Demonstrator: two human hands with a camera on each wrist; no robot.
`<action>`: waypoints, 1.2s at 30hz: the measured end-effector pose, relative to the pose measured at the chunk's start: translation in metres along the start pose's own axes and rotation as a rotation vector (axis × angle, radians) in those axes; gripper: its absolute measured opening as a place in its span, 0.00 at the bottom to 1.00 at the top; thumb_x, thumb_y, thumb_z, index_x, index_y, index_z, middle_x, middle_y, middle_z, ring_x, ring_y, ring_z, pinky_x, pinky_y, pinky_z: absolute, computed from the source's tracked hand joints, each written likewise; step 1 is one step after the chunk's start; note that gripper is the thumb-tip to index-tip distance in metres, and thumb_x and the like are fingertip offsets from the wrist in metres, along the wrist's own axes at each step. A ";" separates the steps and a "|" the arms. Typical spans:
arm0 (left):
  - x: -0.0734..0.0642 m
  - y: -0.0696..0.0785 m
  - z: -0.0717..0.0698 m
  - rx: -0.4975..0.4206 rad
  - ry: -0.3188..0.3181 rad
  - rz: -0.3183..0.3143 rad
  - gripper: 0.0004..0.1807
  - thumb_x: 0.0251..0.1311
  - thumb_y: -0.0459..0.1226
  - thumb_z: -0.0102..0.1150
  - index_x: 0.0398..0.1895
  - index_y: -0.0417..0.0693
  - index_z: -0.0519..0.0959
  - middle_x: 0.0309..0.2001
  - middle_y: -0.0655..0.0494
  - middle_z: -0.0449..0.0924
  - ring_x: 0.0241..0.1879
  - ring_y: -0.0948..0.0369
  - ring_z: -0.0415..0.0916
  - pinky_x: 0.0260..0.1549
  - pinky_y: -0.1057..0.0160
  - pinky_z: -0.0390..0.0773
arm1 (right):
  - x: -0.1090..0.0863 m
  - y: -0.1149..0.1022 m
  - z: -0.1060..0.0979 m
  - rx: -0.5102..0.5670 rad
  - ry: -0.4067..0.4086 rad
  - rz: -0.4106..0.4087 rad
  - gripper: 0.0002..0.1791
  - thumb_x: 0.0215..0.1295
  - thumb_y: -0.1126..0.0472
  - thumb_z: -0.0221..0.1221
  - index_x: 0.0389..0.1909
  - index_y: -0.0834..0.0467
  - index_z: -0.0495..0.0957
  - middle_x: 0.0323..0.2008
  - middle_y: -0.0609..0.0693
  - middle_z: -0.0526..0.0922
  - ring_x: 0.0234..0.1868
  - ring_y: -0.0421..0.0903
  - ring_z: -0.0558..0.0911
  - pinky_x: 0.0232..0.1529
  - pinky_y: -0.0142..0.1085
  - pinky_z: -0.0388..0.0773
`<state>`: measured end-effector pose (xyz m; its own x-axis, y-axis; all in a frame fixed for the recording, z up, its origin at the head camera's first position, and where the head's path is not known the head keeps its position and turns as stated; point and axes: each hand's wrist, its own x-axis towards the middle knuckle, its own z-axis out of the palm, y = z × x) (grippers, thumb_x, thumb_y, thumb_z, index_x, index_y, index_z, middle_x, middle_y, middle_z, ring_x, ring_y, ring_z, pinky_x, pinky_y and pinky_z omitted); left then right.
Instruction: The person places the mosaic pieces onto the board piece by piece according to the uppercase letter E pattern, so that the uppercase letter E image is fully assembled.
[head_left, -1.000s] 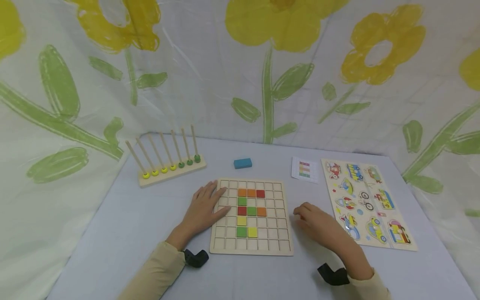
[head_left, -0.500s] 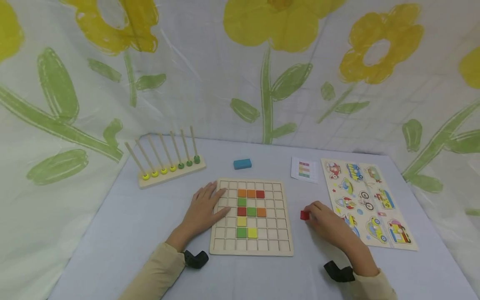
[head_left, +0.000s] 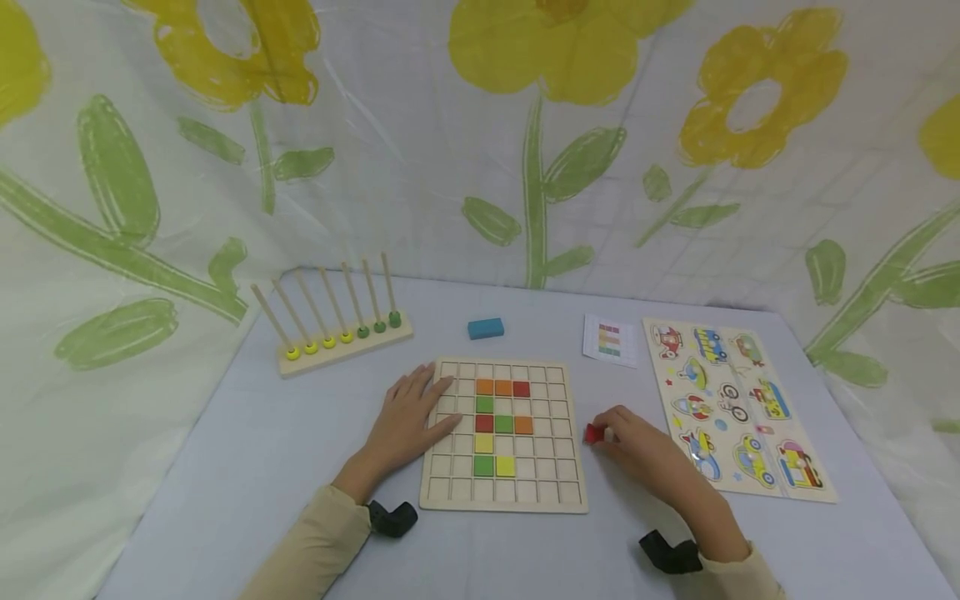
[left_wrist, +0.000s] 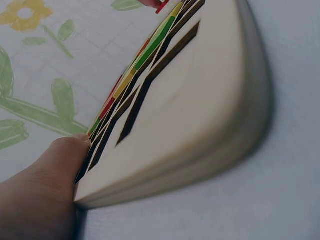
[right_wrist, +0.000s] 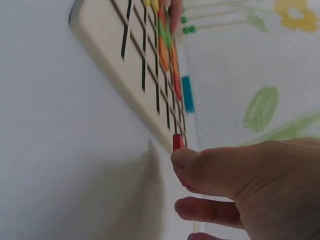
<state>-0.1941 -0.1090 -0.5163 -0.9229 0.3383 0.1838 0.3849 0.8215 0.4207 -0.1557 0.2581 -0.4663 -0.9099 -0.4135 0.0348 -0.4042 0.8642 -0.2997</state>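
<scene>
My right hand (head_left: 637, 446) pinches a red square tile (head_left: 593, 433) just off the right edge of a wooden grid board (head_left: 459, 493). In the right wrist view the red tile (right_wrist: 177, 142) is held by the thumb, partly hidden behind it. Flat on the left side of the board lies my left hand (head_left: 401, 425), fingers spread and straight. The left wrist view has its thumb (left_wrist: 60, 160) against the board's edge. Several coloured tiles sit in the grid, among them a green one (head_left: 484, 405), an orange one (head_left: 522, 425) and a yellow one (head_left: 506, 466).
At the back left stands a bead rack (head_left: 345, 343) with upright rods. Behind the board lies a blue block (head_left: 486, 328). A printed card (head_left: 610, 340) is at the back right, beside a vehicle puzzle board (head_left: 738, 408). A flowered curtain (head_left: 390, 167) closes off the far side.
The right hand first shows the red tile half a second ago, a little farther right; it has since moved left toward the board with it. The left hand stays put.
</scene>
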 end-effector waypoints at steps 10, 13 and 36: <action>0.000 0.000 0.001 -0.007 0.008 0.005 0.36 0.62 0.59 0.52 0.70 0.52 0.64 0.73 0.45 0.55 0.74 0.49 0.47 0.69 0.43 0.48 | 0.005 -0.046 0.013 0.047 -0.053 -0.152 0.10 0.61 0.55 0.65 0.42 0.45 0.77 0.43 0.33 0.77 0.38 0.30 0.75 0.42 0.28 0.79; 0.001 0.001 0.000 -0.005 0.005 0.003 0.36 0.63 0.59 0.51 0.70 0.53 0.64 0.73 0.46 0.54 0.74 0.49 0.47 0.70 0.44 0.47 | 0.006 -0.054 0.018 0.049 -0.040 -0.215 0.10 0.61 0.55 0.65 0.41 0.46 0.77 0.41 0.34 0.77 0.37 0.30 0.75 0.41 0.27 0.79; 0.001 -0.001 0.000 0.013 0.036 0.020 0.36 0.62 0.59 0.53 0.69 0.52 0.66 0.72 0.45 0.57 0.73 0.48 0.50 0.69 0.43 0.50 | 0.017 -0.072 0.030 0.055 0.010 -0.359 0.10 0.60 0.61 0.65 0.42 0.49 0.78 0.42 0.38 0.76 0.38 0.33 0.73 0.41 0.25 0.77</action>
<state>-0.1957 -0.1096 -0.5167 -0.9139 0.3386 0.2241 0.4033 0.8206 0.4049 -0.1393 0.1800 -0.4728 -0.7120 -0.6847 0.1561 -0.6926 0.6478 -0.3173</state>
